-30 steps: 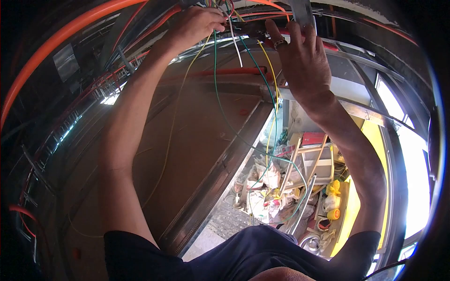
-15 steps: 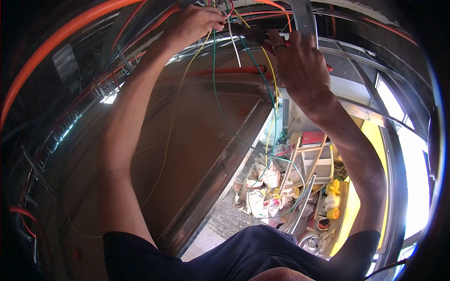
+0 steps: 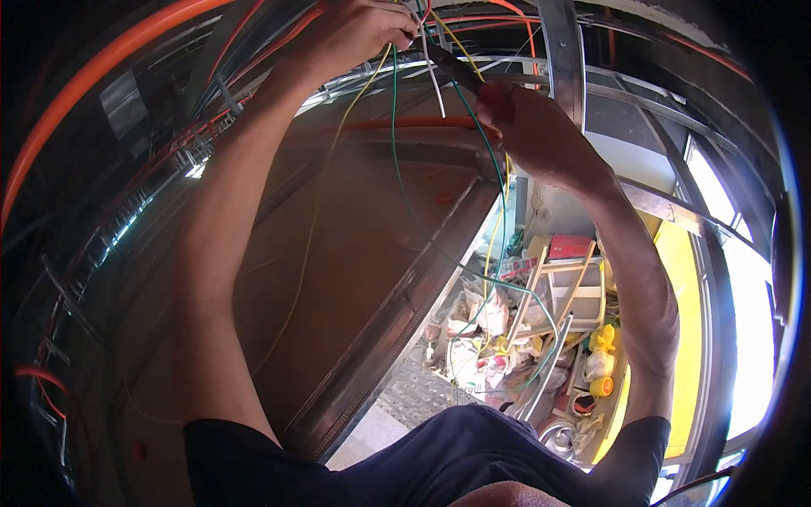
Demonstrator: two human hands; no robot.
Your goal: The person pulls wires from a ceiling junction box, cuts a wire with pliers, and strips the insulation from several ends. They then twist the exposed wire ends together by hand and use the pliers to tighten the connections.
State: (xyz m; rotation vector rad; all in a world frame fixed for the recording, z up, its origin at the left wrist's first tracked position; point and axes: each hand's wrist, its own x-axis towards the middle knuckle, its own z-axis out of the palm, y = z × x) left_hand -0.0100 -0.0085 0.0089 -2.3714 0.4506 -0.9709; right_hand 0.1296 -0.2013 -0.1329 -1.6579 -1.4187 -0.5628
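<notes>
While reaching overhead with both arms, gripping pliers (image 3: 460, 70) in right hand (image 3: 545, 139), with fingers curled tight around a red handle (image 3: 498, 103). Aiming pliers up and left from right fingers, with dark tips near left fingers, by a hanging white wire (image 3: 434, 84); cannot tell touching or apart. Raising left hand (image 3: 359, 32) too, with fingers bent together, pinching at the wire bundle (image 3: 421, 12) near top edge of view; cannot tell exactly which strands. Noting a thin yellow wire (image 3: 342, 127) trailing from just below left fingers, curving down and left, and a green wire (image 3: 394, 110) dropping from same spot, then looping right to well below right fingers. Seeing a second green wire (image 3: 470, 111) between left and right fingers, emerging just below pliers, plus another yellow wire (image 3: 457, 44) slanting down to pliers. Marking a metal stud (image 3: 566, 63) just above and right of right fingers, a long orange conduit (image 3: 76, 80) well left of left fingers, and an orange pipe (image 3: 405, 123) below left fingers. Adding a brown board (image 3: 363, 220) farther down, under left fingers. Logging clutter well below right fingers: a red box (image 3: 571, 247), a wooden frame (image 3: 525, 294), white sacks (image 3: 466, 359), a yellow jar (image 3: 601, 387); beside those, a yellow panel (image 3: 680, 262).
</notes>
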